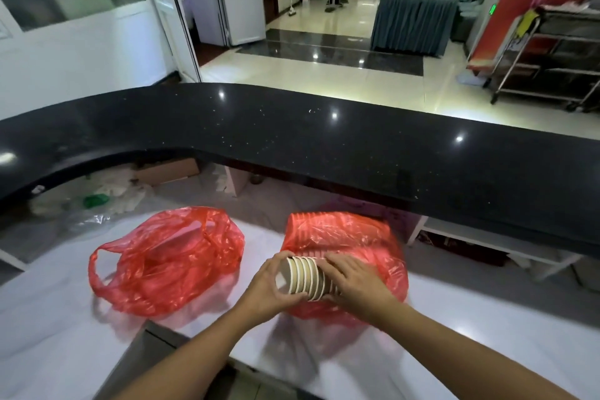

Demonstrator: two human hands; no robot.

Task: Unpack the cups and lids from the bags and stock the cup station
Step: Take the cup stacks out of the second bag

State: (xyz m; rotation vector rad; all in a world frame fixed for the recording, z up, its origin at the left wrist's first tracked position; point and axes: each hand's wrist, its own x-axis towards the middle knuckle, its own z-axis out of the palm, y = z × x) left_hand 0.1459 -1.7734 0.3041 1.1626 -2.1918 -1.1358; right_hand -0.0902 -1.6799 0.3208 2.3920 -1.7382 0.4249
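A long black speckled countertop (324, 146) curves across the view, with a lower white work surface (48, 334) in front of it. Two red plastic bags lie on the white surface, side by side and a little apart. The left bag (168, 256) sits slack with its handles loose and its mouth open, and what it holds cannot be made out. The right bag (350, 234) is fuller, and the ridged outlines of stacked cups show through the plastic near its top.

At the near edge of the right bag a stack of paper cups (305, 278), brown with white rims, lies on its side between both hands, just above the bag. The left hand (269, 286) wraps its fingers and thumb round the stack's left end. The right hand (354, 279) lies over the right part of the stack, its fingers curved across the rims and clasping it. This area is slightly blurred.

Beyond the counter are a tiled hallway, a skirted table (412, 19) and a steel trolley (552, 52).
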